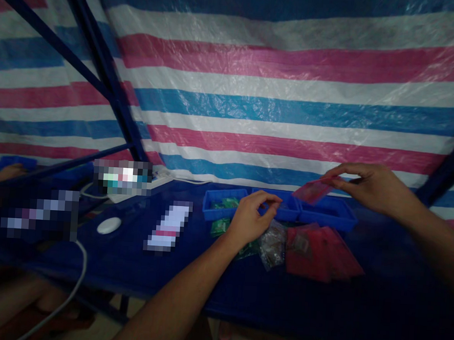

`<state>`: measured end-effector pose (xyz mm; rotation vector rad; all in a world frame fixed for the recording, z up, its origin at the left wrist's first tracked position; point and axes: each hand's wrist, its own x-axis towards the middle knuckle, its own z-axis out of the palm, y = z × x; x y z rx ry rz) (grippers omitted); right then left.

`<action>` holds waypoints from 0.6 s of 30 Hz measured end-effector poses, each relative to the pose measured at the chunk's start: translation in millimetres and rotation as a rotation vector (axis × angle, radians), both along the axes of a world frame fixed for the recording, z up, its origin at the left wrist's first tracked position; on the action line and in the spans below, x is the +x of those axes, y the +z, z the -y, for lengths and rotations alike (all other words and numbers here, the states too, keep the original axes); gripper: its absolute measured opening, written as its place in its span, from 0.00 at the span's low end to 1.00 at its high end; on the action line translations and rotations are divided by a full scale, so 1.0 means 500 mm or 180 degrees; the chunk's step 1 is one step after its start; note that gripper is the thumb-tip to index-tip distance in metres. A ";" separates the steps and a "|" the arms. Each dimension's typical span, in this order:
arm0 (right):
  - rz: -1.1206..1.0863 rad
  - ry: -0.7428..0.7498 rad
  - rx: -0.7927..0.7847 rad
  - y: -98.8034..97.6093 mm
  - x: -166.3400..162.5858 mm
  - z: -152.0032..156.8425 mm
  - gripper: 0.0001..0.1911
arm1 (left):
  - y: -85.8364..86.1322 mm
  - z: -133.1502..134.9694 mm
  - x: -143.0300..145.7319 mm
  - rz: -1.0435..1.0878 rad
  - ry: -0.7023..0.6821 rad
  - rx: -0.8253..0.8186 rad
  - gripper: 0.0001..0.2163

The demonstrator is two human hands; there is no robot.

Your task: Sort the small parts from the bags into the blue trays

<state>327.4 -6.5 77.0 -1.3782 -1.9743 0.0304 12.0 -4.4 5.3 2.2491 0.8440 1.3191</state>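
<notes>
Right hand (375, 187) pinched a red packet (310, 191) above the blue trays (325, 225); the left hand (252, 215), fingers curled, partly hid them, its grip impossible to tell. Red bags (310, 254), a clear bag (273, 245) and green packets (220, 227) lay nearby, their markings too blurred to read.

desk (125, 258) dark blue | blue trays (326, 220) on it | red packets (322, 253): front-right of trays | clear packets (273, 244): front-middle | green packets (220, 226): front-left | pixelated slab (169, 227): left of trays | white disc (108, 225): farther left
</notes>
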 end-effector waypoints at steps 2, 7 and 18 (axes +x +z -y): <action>0.0233 -0.0006 0.0082 0.014 0.026 -0.020 0.11 | 0.000 0.000 0.000 -0.0007 0.0023 -0.0018 0.08; 0.0548 0.0298 -0.0204 0.020 0.055 -0.056 0.09 | 0.004 -0.002 -0.002 -0.0062 0.0086 0.0002 0.07; -0.0529 0.1077 -0.0929 -0.104 0.069 -0.060 0.12 | -0.022 -0.016 -0.008 -0.0817 0.0241 0.0468 0.09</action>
